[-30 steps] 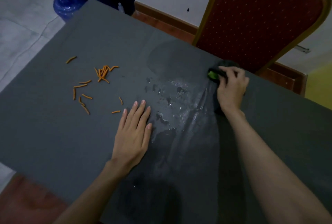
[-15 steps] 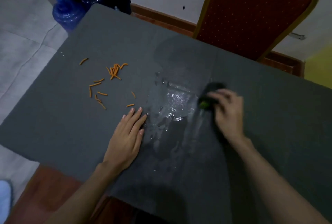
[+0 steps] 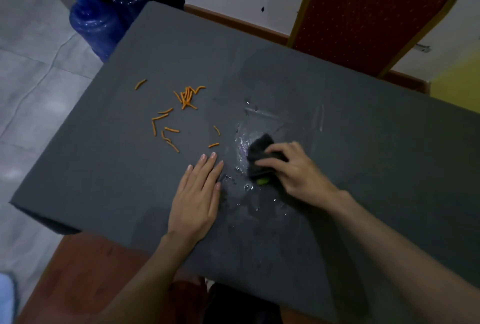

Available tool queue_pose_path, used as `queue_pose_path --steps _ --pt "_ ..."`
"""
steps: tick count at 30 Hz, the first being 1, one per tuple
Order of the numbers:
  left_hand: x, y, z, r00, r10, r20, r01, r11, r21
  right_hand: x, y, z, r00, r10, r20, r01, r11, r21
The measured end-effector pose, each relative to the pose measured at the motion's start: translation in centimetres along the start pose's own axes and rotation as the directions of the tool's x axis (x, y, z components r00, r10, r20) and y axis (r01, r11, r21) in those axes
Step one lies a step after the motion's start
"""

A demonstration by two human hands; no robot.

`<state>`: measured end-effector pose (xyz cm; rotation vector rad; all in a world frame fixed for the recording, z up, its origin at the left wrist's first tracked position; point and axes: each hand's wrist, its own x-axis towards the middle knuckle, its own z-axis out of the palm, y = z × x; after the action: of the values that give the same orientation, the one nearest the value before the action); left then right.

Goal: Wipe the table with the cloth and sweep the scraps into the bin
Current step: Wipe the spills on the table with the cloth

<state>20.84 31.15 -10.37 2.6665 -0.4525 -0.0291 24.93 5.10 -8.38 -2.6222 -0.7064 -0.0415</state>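
A dark cloth [image 3: 259, 152] with a green patch at its near edge lies on a wet, shiny patch [image 3: 244, 141] of the grey table [image 3: 104, 167]. My right hand [image 3: 296, 167] presses down on the cloth and grips it. My left hand [image 3: 200, 191] rests flat on the table just left of the wet patch, fingers together, holding nothing. Several orange stick-shaped scraps [image 3: 179, 113] are scattered on the table beyond my left hand, the nearest one [image 3: 213, 145] a little past its fingertips. No bin is visible.
A red chair with a gold frame [image 3: 374, 11] stands at the table's far side. Blue water bottles [image 3: 93, 22] sit on the floor beyond the far left corner. Tiled floor [image 3: 31, 89] runs along the left; the table's near edge is close to my body.
My right hand has dragged the cloth from the far edge by the chair back toward me and leftward across the wet patch. My left hand has stayed flat on the table.
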Motion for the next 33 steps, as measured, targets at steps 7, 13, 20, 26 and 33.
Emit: queue_pose_path --steps 7,13,20,26,33 --pt "0.0 -0.3 0.3 1.000 0.001 -0.008 -0.002 1.000 -0.030 8.5 7.7 -1.4 0.505 0.738 -0.448 -0.800 0.595 0.079" --pt "0.1 -0.2 0.3 1.000 -0.011 0.005 0.011 0.999 -0.039 13.6 3.5 1.0 0.831 0.476 -0.289 -0.494 0.869 0.011" --pt "0.1 0.0 -0.2 0.999 -0.014 0.035 0.016 0.999 -0.038 0.7 -2.1 0.8 0.994 0.108 -0.007 -0.108 0.993 0.053" --pt "-0.5 0.5 -0.9 0.999 -0.001 0.041 0.000 1.000 0.016 -7.0 1.9 -2.3 0.551 0.711 -0.438 -0.767 0.638 0.070" --pt "-3.0 -1.2 -1.5 0.994 -0.088 0.060 0.082 0.992 0.094 -3.3 -3.7 1.2 0.640 0.677 -0.363 -0.700 0.709 0.087"
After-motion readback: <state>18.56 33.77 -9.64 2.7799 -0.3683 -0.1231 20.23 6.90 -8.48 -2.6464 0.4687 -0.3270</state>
